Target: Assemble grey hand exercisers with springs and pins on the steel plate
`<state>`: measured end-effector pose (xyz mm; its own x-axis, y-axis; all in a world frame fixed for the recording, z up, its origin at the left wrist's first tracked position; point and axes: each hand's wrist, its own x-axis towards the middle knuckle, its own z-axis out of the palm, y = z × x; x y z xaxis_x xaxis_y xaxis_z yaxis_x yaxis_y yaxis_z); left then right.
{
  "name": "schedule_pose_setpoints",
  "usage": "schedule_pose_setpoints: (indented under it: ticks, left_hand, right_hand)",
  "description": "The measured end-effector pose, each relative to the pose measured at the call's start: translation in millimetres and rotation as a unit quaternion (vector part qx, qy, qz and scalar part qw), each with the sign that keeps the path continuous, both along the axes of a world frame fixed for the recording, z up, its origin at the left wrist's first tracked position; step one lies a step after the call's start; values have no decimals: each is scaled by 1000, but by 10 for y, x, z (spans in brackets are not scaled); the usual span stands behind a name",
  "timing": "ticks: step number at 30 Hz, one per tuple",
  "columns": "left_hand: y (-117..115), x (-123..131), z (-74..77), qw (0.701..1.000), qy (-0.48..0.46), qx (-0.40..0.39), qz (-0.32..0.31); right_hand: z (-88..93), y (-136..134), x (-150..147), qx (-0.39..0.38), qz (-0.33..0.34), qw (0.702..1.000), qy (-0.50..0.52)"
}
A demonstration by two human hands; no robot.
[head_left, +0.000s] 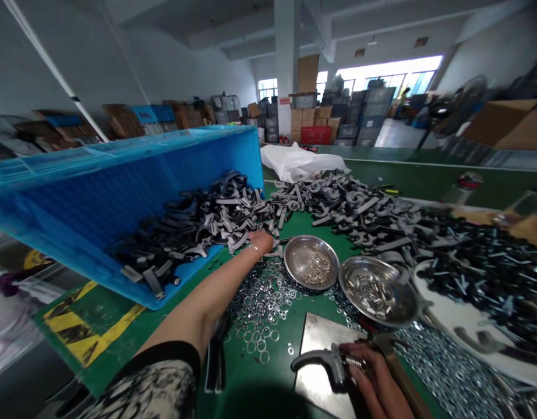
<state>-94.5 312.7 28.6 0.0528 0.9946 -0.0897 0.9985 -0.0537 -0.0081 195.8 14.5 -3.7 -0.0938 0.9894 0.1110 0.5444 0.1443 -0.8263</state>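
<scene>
My left hand (261, 241) reaches out to the edge of a pile of grey and black metal parts (233, 215) at the mouth of the blue crate; its fingers are mostly hidden, so what they hold cannot be made out. Low on the right, my right hand (375, 372) grips a grey and black lever part (323, 361) with a small spring (354, 362) at the fingers. That part is over a flat metal plate (314, 331). Loose metal rings (264, 297) lie below my left hand. Two steel bowls hold small fittings, one left (297, 262) and one right (399, 308).
A blue crate (120, 180) lies on its side at the left. Grey parts (360, 203) are heaped across the green table (246, 378). Dark bolts (482, 256) fill a white tray (447, 317) on the right. A hammer-like tool (403, 372) lies beside my right hand.
</scene>
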Motion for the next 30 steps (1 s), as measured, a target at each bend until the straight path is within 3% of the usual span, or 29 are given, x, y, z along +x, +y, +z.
schedule_pose_setpoints:
  ticks: [2, 5, 8, 11, 13, 16, 19, 21, 22, 24, 27, 28, 30]
  left_hand:
    - [-26, -50, 73, 1000, -5, 13, -5]
    - [-183, -252, 309, 997, -17, 71, -7]
    - [-459, -560, 670, 983, -60, 170, -15]
    - [-933, -840, 1057, 941, -208, 256, -76]
    - [-1378, -933, 1257, 927, -300, 182, -131]
    - [-2123, -878, 1344, 901, -354, -92, -235]
    - [-2756, -614, 1098, 797, -390, -345, -307]
    - [-3074, -378, 787, 696, -423, -476, -331]
    - [-3213, -256, 610, 656, -460, -512, -311]
    - [-3485, -25, 254, 602, -596, -498, -185]
    - [-3873, 264, -176, 481, -751, -450, -40]
    - [-3968, 340, -266, 467, -772, -432, -17]
    - [-4046, 464, -343, 500, -784, -367, 26]
  right_hand:
    - [-28, -47, -80, -70, -27, 991, 108]
    - [-41, -79, -181, -152, -59, 938, 306]
    - [-14, -99, -215, -161, -81, 902, 393]
    - [0, -211, -178, -177, -95, 874, 443]
    - [-11, -373, -138, -223, -92, 850, 469]
    - [-33, -689, -102, -303, -61, 821, 479]
    - [-48, -953, -116, -354, -20, 811, 465]
    - [-66, -1051, -140, -357, -16, 818, 452]
    - [-80, -1079, -151, -349, -21, 824, 445]
    - [-110, -1109, -165, -325, -29, 844, 427]
    - [-116, -1122, -165, -292, -53, 884, 361]
    - [-96, -1118, -166, -283, -68, 898, 329]
    - [-19, -1083, -180, -251, -84, 930, 255]
